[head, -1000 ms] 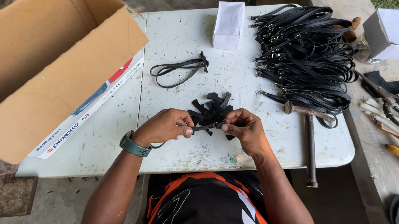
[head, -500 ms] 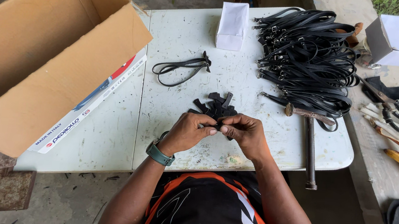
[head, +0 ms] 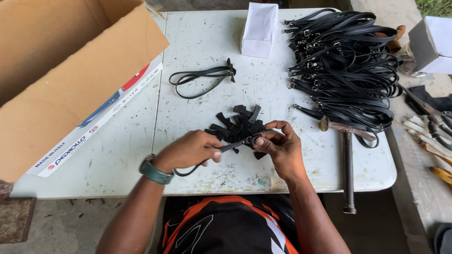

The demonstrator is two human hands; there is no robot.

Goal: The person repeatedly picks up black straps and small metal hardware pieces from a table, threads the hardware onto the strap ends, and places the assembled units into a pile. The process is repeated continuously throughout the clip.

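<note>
Your left hand (head: 187,150) and right hand (head: 278,144) both pinch a thin black strap (head: 231,145) with closed fingers, just above the white table (head: 201,40), beside a small pile of black pieces (head: 240,124); the strap's end seems to loop below your left palm.

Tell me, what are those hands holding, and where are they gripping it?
Both hold one thin black strap. The right hand pinches its end by the pile of small black pieces; the left hand grips further along, the rest looping below.
</note>
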